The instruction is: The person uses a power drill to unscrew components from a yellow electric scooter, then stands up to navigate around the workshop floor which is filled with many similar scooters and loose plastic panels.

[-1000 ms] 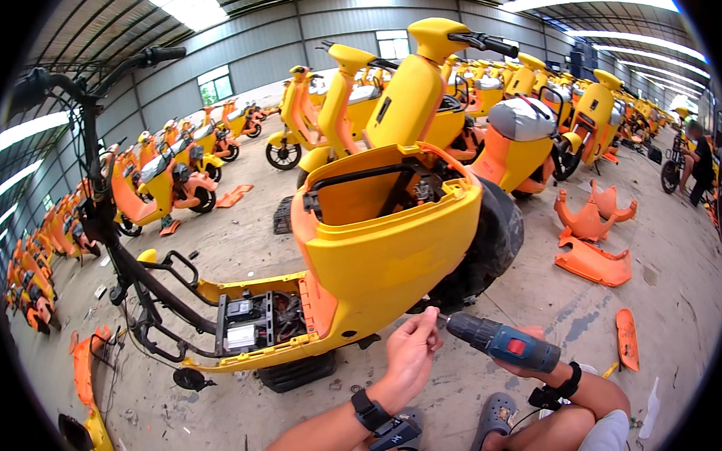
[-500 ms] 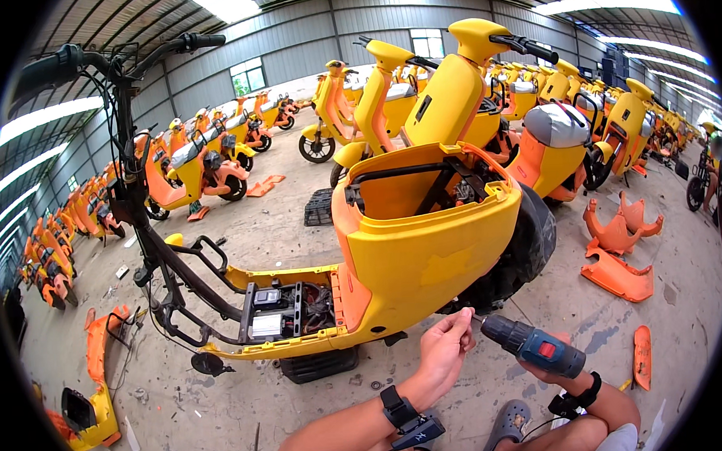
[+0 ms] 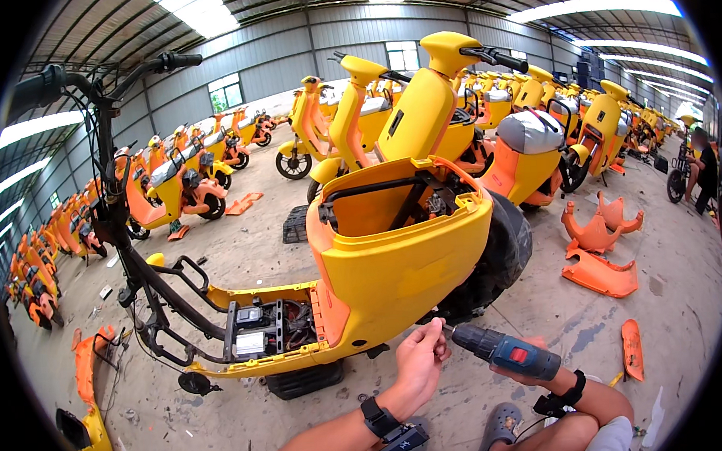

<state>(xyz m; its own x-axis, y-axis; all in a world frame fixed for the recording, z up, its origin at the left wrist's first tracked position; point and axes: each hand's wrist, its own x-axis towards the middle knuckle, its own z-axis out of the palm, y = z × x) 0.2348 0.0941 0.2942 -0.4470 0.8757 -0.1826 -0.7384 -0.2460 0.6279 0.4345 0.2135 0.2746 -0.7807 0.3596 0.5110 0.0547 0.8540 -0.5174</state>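
A stripped scooter with a yellow rear body (image 3: 410, 271) stands before me, its seat opening uncovered and its floor section bare. My right hand (image 3: 519, 373) is wrapped round a cordless drill (image 3: 515, 354), black and dark blue with a red patch, whose chuck points left. Right at the bit's tip, the thumb and fingers of my left hand (image 3: 420, 360) are pinched together. Whatever they hold is too small to make out. Both hands are just below the scooter's rear body, near the black rear wheel (image 3: 501, 252).
Orange plastic panels (image 3: 601, 271) lie on the floor to the right, with a narrow orange piece (image 3: 632, 349) closer in. A yellow-and-orange cover (image 3: 94, 430) lies at the left. Rows of scooters (image 3: 421, 120) stand behind. A person (image 3: 701, 170) sits far right.
The view has turned slightly, so the scooter and floor parts appear further left. My left hand stays pinched at the drill's tip, and the right keeps its grip. The far-right person shows more fully.
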